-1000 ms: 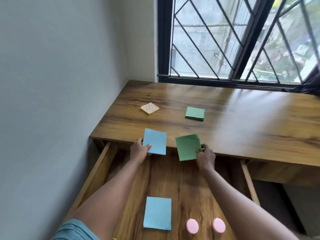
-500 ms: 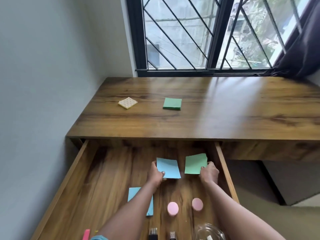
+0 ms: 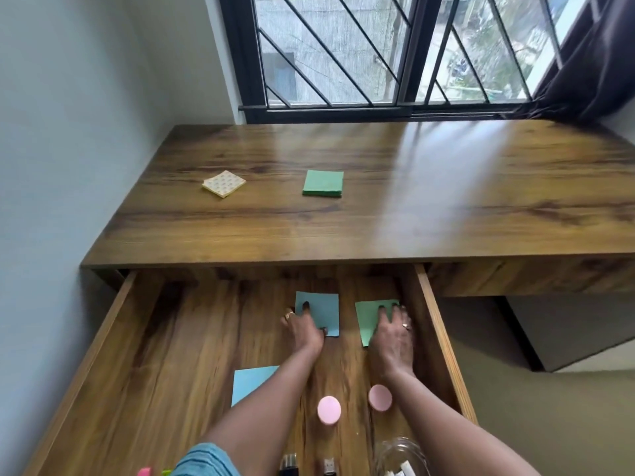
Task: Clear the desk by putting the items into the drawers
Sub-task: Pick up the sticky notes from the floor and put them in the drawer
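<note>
L hand point(image 3: 302, 329) flat on blue sheet point(image 3: 321, 309): fingers spread on top, thumb at its near edge, no grip, just pressing it to the floor of the open drawer point(image 3: 437, 333). R hand point(image 3: 391, 338) same on green sheet point(image 3: 367, 321), fingers straight over it, close to drawer's right wall. Sheets lie side by side, not touching, toward drawer's back. Also in drawer: 2nd blue sheet point(image 3: 252, 383) partly under my L forearm, left pink disc point(image 3: 329, 409) betw my forearms, right pink disc point(image 3: 380, 397) by R wrist, glass jar point(image 3: 400, 455) at btm edge. On desk point(image 3: 412, 218): green pad point(image 3: 323, 183) and patterned yellowish pad point(image 3: 224, 183), well apart, untouched.
</note>
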`<state>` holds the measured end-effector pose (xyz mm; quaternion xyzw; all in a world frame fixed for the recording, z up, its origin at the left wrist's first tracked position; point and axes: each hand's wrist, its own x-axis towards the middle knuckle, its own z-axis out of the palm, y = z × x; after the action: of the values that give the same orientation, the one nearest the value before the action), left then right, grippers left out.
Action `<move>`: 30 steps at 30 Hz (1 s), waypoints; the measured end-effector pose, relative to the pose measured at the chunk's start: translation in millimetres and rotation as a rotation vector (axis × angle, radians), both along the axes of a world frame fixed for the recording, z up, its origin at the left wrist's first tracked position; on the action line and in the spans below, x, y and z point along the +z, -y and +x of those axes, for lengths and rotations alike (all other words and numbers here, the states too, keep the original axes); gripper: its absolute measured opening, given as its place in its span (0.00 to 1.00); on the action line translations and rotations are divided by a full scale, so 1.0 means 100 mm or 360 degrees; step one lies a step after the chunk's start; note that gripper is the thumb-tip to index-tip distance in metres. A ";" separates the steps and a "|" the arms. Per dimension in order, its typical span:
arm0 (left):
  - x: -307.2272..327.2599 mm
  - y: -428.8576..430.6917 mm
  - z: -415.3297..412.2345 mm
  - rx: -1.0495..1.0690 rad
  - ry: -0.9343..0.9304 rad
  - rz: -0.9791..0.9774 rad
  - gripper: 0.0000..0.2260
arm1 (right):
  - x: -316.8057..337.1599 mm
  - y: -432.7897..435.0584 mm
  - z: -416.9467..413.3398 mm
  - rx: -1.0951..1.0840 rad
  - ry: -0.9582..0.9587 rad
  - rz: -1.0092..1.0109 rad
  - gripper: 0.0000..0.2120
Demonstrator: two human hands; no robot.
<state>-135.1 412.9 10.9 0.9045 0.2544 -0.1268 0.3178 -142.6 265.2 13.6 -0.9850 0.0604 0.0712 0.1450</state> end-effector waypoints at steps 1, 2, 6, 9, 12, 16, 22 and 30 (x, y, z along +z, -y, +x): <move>0.00 0.00 0.00 -0.0012 -0.0019 0.0053 0.28 | -0.02 0.00 0.00 0.0105 -0.0072 0.0015 0.25; 0.00 -0.02 0.01 -0.0040 -0.0039 0.0081 0.28 | -0.03 -0.01 -0.01 0.0171 -0.0156 0.0028 0.25; 0.00 -0.01 0.01 -0.0108 -0.0080 0.0197 0.27 | -0.13 -0.01 0.00 0.0118 -0.0372 0.0139 0.25; -0.03 0.03 0.01 -0.0075 -0.0048 0.0258 0.25 | -0.18 0.00 0.06 0.0100 -0.0393 0.0124 0.25; 0.04 0.04 -0.01 -0.0029 0.0073 0.0219 0.24 | -0.15 -0.02 0.08 0.0058 -0.0405 0.0126 0.25; 0.26 -0.15 0.05 -0.0193 0.0640 0.0392 0.15 | 0.08 -0.11 0.14 0.0188 0.0226 0.0054 0.19; 0.80 -0.85 0.59 -0.0265 0.1255 0.0568 0.13 | 0.66 -0.45 0.72 0.0359 0.1094 -0.0008 0.11; 1.10 -2.00 1.65 0.0066 0.0593 0.0653 0.32 | 0.99 -1.06 1.90 0.0024 0.0648 0.0303 0.16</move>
<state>30.1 612.7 120.9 0.9524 0.2303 0.1022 0.1718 47.9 371.2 113.1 -0.9614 0.0155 -0.1226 0.2460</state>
